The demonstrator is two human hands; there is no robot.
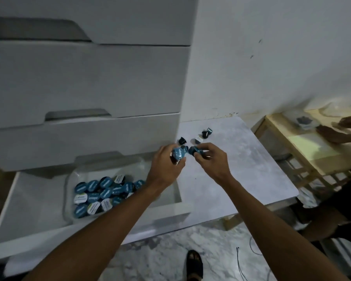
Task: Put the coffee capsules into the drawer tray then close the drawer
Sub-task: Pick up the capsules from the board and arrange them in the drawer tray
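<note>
Coffee capsules [178, 154] gripped in left hand [166, 165], right hand [209, 159].

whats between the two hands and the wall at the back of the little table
In the head view, loose coffee capsules lie on the marble table between the left hand, right hand and the wall.

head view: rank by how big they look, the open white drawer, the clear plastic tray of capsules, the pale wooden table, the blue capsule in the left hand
1. Open white drawer
2. Clear plastic tray
3. Pale wooden table, partly cut off at the edge and farther away, so its rank against the tray is unsure
4. Blue coffee capsule in the left hand
</note>
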